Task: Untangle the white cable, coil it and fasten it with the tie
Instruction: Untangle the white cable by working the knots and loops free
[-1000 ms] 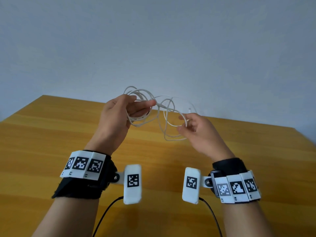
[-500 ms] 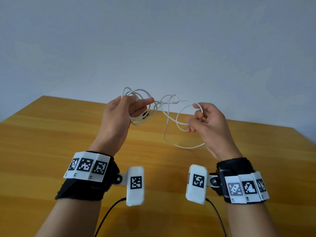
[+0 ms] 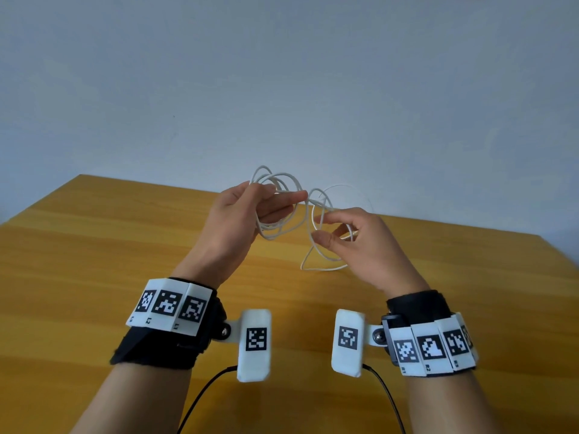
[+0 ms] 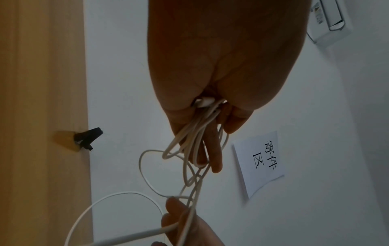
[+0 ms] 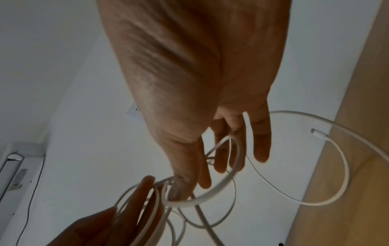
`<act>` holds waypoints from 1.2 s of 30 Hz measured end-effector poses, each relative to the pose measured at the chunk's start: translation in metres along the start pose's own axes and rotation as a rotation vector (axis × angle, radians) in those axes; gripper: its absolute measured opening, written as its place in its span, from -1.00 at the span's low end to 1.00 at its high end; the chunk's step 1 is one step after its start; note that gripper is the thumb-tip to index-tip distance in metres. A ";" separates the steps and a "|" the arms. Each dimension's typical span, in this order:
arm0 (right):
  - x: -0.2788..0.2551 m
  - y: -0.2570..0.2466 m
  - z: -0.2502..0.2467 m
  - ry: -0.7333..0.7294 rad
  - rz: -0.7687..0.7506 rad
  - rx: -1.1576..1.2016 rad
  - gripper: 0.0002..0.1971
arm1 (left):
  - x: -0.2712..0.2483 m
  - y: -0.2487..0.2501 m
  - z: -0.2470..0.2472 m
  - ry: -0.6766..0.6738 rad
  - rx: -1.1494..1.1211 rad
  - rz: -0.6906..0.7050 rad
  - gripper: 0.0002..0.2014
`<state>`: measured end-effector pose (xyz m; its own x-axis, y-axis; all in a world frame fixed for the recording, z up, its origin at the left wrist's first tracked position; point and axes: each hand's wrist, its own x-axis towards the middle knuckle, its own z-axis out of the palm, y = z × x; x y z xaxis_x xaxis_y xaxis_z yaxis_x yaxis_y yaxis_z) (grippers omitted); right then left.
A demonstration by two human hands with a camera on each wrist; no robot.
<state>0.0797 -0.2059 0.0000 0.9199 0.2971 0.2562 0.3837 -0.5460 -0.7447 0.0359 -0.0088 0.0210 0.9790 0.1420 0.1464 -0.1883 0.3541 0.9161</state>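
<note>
Pale blue-grey wall [image 3: 282,73] rises behind a yellow wooden table [image 3: 94,261]. Both hands are raised above the tabletop. The left hand [image 3: 238,220] curls its fingers round a bundle of loops of the white cable [image 3: 308,233], one plug tucked in its palm. The right hand [image 3: 360,245], just beside it, has thumb and forefinger apart, loose loops threaded over its spread fingers; the lowest loop hangs down toward the wood. A small black tie [image 4: 87,138] lies at the table's far edge.
</note>
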 end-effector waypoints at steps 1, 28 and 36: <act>0.001 0.001 0.002 -0.010 0.000 -0.015 -0.78 | 0.000 -0.001 0.000 -0.012 0.011 -0.005 -0.80; -0.003 -0.008 0.000 0.106 0.006 -0.193 -0.60 | 0.009 -0.017 -0.015 0.131 0.508 0.093 -0.66; -0.005 -0.009 0.001 -0.033 0.146 0.142 -0.61 | 0.005 -0.016 -0.012 0.081 0.715 0.133 -0.64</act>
<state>0.0722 -0.2018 0.0045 0.9607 0.2500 0.1207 0.2293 -0.4695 -0.8527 0.0431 -0.0026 0.0027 0.9372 0.2200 0.2708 -0.1810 -0.3570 0.9164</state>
